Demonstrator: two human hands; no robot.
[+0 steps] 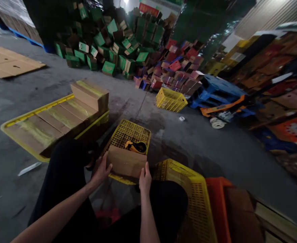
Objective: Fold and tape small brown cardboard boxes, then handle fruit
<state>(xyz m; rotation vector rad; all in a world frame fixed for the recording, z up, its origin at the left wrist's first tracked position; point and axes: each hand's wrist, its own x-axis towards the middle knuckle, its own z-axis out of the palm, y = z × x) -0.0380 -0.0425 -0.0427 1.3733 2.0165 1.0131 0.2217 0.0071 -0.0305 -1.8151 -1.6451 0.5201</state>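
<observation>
Between my two hands is a small brown cardboard box (127, 163), held by its ends over an upturned yellow crate (135, 130). My left hand (102, 169) grips the left end, thumb on the near face. At the right end, my right hand (145, 179) closes on the box with its fingers along the side. Just behind the box, a tape dispenser (135, 146) with an orange-yellow body lies on the crate's lattice surface. To the left stands a yellow crate (38, 112) packed with taped cardboard boxes (59, 116), one sitting higher at its far end.
At my right knee are a yellow crate (199, 199) and an orange crate (218, 192) by more cardboard. Farther off are another yellow crate (171, 100), blue pallets (214, 89), an orange pallet jack (224, 106) and heaps of green boxes (109, 67) and red boxes (175, 65).
</observation>
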